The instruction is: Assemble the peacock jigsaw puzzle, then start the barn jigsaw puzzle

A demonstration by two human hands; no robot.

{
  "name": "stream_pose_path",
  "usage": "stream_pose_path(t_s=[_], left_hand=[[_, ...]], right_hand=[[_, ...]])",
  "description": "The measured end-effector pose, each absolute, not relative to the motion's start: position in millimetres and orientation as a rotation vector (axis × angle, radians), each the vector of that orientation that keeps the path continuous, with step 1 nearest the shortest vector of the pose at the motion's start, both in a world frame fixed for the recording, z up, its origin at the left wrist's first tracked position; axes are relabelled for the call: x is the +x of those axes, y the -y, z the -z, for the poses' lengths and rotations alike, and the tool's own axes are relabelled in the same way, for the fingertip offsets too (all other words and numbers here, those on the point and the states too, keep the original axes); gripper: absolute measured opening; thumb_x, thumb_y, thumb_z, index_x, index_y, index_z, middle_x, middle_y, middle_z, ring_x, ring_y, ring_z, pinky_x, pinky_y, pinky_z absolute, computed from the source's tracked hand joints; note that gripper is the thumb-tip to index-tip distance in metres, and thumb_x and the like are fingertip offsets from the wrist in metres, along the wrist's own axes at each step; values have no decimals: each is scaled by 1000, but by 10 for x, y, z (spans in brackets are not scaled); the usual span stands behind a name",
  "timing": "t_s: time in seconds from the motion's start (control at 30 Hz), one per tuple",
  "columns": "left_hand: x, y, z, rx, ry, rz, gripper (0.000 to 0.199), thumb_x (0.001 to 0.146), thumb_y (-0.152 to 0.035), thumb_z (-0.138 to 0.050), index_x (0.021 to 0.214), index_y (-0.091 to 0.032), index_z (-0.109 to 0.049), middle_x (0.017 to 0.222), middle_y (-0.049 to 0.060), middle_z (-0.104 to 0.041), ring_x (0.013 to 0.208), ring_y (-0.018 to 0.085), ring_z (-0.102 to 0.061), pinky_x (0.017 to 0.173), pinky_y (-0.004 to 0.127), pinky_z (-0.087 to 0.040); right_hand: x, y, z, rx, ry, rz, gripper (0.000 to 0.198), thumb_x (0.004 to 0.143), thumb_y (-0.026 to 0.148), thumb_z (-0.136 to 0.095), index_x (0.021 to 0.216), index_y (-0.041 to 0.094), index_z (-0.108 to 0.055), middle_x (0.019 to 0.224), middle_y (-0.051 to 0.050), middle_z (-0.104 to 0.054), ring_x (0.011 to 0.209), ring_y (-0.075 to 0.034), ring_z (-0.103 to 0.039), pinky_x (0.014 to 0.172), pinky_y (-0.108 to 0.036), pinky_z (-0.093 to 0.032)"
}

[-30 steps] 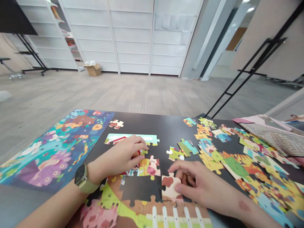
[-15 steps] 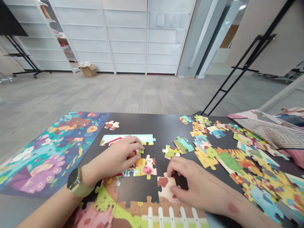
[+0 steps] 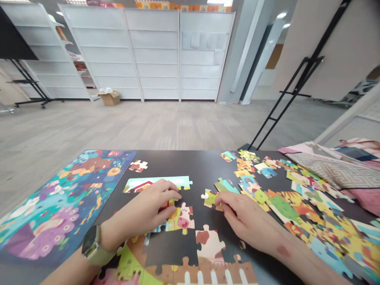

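Note:
My left hand (image 3: pixel 158 202), with a watch (image 3: pixel 92 245) on its wrist, is curled over a partly hidden puzzle piece, red and yellow showing between thumb and fingers. Beside its thumb lies a cow-face puzzle piece (image 3: pixel 185 217). Above the knuckles is a joined strip (image 3: pixel 181 182) with sky and a red roof. The bent fingers of my right hand (image 3: pixel 237 208) are on the right edge of a green puzzle piece (image 3: pixel 209 197); their tips are partly hidden. A cow-body piece (image 3: pixel 208 243) sits above the fence section (image 3: pixel 219 275) of the joined puzzle, right of a dark gap.
Loose puzzle pieces (image 3: pixel 314 221) are heaped along the table's right side, near a pink patterned bag (image 3: pixel 335 168). A colourful picture sheet (image 3: pixel 68 198) lies at left. One brown-and-white piece (image 3: pixel 138 166) is near the far edge of the black table (image 3: pixel 204 162).
My right hand has left the cow-body piece and moved up and away to the green piece. My left hand stays over the same pieces. The view has tilted up slightly.

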State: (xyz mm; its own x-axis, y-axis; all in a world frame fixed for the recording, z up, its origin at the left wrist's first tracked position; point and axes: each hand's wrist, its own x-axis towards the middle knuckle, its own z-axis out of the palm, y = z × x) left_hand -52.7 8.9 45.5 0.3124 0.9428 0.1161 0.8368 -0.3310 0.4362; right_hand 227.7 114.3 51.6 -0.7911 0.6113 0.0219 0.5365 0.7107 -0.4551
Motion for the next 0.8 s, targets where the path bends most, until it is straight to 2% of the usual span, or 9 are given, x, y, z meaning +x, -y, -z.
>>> stream_pose_path(t_s=[0.1, 0.23, 0.33, 0.4, 0.47, 0.53, 0.67, 0.73, 0.8], left_hand=[[-513, -72, -451, 2278, -1616, -515, 25, 95, -15, -49, 114, -25, -63, 123, 6, -60, 113, 22, -58, 96, 36, -49], [-531, -69, -421, 2290, -1628, -513, 28, 95, -16, -48, 115, -27, -63, 125, 6, -60, 114, 23, -59, 97, 35, -51], [-557, -75, -399, 2298, -1645, -524, 29, 94, -16, -47, 115, -29, -64, 125, 5, -61, 111, 22, -62, 96, 33, -52], [-580, -80, -385, 2311, -1651, -554, 30, 95, -17, -45, 115, -29, -64, 124, 5, -61, 110, 21, -62, 94, 31, -53], [-604, -87, -371, 2331, -1648, -592, 29, 97, -20, -44, 116, -29, -64, 124, 6, -62, 109, 21, -63, 94, 30, -54], [-623, -95, -353, 2332, -1657, -614, 26, 99, -25, -44, 116, -30, -64, 124, 5, -62, 108, 20, -64, 93, 28, -54], [-637, -110, -300, 2304, -1654, -633, 25, 100, -30, -47, 118, -31, -64, 123, 5, -63, 109, 20, -64, 94, 28, -54], [-641, -117, -265, 2293, -1636, -658, 25, 100, -32, -47, 118, -32, -65, 123, 5, -63, 109, 21, -64, 95, 29, -54], [-651, -125, -232, 2283, -1624, -687, 25, 100, -33, -47, 117, -32, -65, 123, 6, -64, 108, 22, -65, 94, 30, -55]], right_hand=[[2444, -1393, -557, -1145, 2629, -408, 33, 92, 7, -38, 107, 23, -61, 104, -4, -72, 97, -21, -67, 84, -33, -47], [2685, -1751, -592, -1505, 2512, -186, 52, 83, -1, -40, 125, 19, -62, 118, -12, -70, 108, -26, -67, 89, -37, -48], [2722, -1822, -568, -1480, 2552, -235, 45, 87, 5, -42, 124, 17, -66, 123, -14, -68, 117, -28, -63, 99, -40, -47], [2674, -1766, -532, -1317, 2606, -311, 40, 89, 14, -50, 126, 18, -66, 130, -13, -65, 126, -28, -57, 110, -43, -40], [2607, -1675, -493, -1144, 2666, -433, 49, 85, 24, -61, 134, 19, -61, 140, -13, -60, 136, -30, -48, 117, -47, -32], [2557, -1593, -468, -1045, 2695, -546, 56, 81, 27, -65, 137, 20, -58, 146, -13, -56, 139, -31, -44, 118, -50, -29], [2546, -1521, -484, -977, 2682, -617, 45, 75, 25, -69, 120, 22, -66, 126, -9, -65, 120, -27, -56, 108, -44, -40], [2560, -1518, -506, -994, 2655, -622, 42, 70, 27, -74, 111, 23, -68, 113, -6, -67, 110, -25, -59, 101, -40, -44], [2569, -1537, -518, -1051, 2593, -611, 39, 71, 33, -77, 107, 22, -69, 106, -5, -68, 107, -26, -60, 97, -39, -46]])
